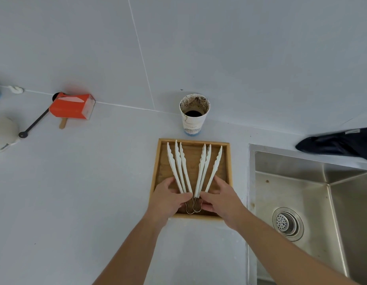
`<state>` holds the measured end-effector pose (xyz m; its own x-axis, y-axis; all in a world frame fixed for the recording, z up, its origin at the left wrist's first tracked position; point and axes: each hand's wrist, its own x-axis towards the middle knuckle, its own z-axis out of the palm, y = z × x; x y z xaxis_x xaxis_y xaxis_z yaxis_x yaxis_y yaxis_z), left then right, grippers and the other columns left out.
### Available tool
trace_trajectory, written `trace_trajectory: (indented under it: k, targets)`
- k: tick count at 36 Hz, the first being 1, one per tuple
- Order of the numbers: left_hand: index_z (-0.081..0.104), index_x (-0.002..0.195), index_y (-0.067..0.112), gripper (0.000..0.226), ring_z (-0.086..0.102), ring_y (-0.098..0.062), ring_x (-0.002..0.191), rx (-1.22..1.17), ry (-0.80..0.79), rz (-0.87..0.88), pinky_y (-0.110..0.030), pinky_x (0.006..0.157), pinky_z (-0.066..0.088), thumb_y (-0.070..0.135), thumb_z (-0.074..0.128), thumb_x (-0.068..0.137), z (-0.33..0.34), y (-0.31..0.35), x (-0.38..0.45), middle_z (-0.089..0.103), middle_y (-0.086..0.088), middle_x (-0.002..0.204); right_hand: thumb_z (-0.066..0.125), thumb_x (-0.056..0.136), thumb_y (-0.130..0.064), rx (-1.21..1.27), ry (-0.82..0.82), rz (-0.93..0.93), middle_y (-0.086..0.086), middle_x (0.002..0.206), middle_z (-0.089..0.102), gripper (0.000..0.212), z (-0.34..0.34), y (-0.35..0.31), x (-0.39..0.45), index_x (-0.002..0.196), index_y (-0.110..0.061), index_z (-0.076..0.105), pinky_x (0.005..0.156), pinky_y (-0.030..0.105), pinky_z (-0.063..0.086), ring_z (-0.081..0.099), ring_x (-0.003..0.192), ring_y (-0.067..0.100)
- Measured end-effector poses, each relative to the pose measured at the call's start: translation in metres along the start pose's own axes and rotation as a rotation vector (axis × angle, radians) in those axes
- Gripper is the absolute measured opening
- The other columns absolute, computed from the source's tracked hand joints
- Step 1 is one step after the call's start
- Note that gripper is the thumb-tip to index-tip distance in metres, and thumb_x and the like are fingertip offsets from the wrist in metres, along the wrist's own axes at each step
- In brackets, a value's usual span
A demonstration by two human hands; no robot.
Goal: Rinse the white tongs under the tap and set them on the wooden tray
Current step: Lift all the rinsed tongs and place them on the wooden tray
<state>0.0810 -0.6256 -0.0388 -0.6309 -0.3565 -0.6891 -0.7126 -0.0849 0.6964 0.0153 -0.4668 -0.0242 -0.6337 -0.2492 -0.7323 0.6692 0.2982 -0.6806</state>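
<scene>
Item one: the white tongs, several pairs, which we found lying inside the wooden tray on the white counter. Their scalloped arms fanned out toward the wall in two groups, three arms leaning left and three leaning right, with the wire loops at the near ends meeting close to the tray's front edge. We could not tell exactly how many pairs the six arms made up.

Item two: our left hand, at the near left of the tray, thumb and fingers curled around the handle ends of the left group, pinching them.

Item three: our right hand, at the near right of the tray, fingers and thumb closed likewise on the handle ends of the right group.

Item four: a paper cup, upright just beyond the tray's far edge, its inner wall speckled with dark residue and dark liquid at the bottom.

Item five: a steel sink just right of the tray, with a perforated drain strainer in its basin.

Item six: a dark cloth on the ledge behind the sink.

Item seven: an orange box far left by the wall, lying over a black long-handled utensil.
</scene>
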Motion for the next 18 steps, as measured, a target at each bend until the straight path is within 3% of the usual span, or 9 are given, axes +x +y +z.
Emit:
trace_trajectory:
  k: [2,6,9,11,14,18]
  targets:
    - [0.057,0.136,0.029,0.067,0.073,-0.006,0.087,0.053,0.018,0.018,-0.029,0.078,0.062,0.019,0.088,0.078,0.002,0.0,0.001,0.073,0.017,0.096,0.072,0.09,-0.002,-0.017,0.008,-0.012,0.0,0.109,0.075,0.074,-0.001,0.0,0.001,0.151,-0.03,0.042,0.063,0.026,0.061,0.076,0.092,0.017]
    - [0.047,0.148,0.028,0.077,0.064,0.002,0.081,0.166,0.092,0.08,-0.01,0.063,0.045,0.028,0.085,0.081,0.002,-0.001,0.001,0.063,0.027,0.091,0.075,0.089,-0.009,-0.11,0.037,-0.04,-0.005,0.111,0.073,0.08,-0.002,0.001,0.002,0.155,-0.031,0.036,0.064,0.021,0.06,0.074,0.093,0.013]
    - [0.039,0.153,0.03,0.083,0.06,-0.005,0.091,0.21,0.151,0.097,-0.006,0.055,0.037,0.033,0.083,0.082,-0.005,-0.006,-0.001,0.061,0.017,0.107,0.076,0.089,-0.013,-0.197,0.076,-0.071,-0.012,0.102,0.069,0.082,-0.007,0.004,0.001,0.157,-0.03,0.031,0.062,0.016,0.058,0.071,0.091,0.012]
    - [0.041,0.151,0.031,0.078,0.058,-0.002,0.087,0.232,0.179,0.115,-0.004,0.049,0.037,0.034,0.081,0.084,-0.01,-0.008,-0.001,0.061,0.015,0.111,0.076,0.089,-0.014,-0.231,0.102,-0.091,-0.012,0.101,0.069,0.082,-0.012,0.005,0.001,0.157,-0.028,0.031,0.063,0.017,0.058,0.071,0.09,0.012]
    - [0.049,0.147,0.028,0.065,0.057,0.002,0.083,0.249,0.221,0.159,-0.007,0.057,0.037,0.033,0.077,0.088,-0.013,-0.009,0.002,0.064,0.013,0.107,0.075,0.089,-0.014,-0.236,0.136,-0.102,-0.008,0.105,0.07,0.079,-0.02,0.004,0.002,0.155,-0.028,0.035,0.068,0.02,0.06,0.071,0.093,0.015]
    - [0.055,0.142,0.026,0.054,0.061,0.0,0.083,0.236,0.241,0.19,-0.006,0.054,0.043,0.032,0.074,0.091,-0.011,-0.003,0.006,0.064,0.013,0.104,0.074,0.09,-0.011,-0.19,0.155,-0.106,-0.007,0.104,0.071,0.072,-0.019,0.0,0.005,0.152,-0.026,0.04,0.066,0.02,0.061,0.072,0.094,0.015]
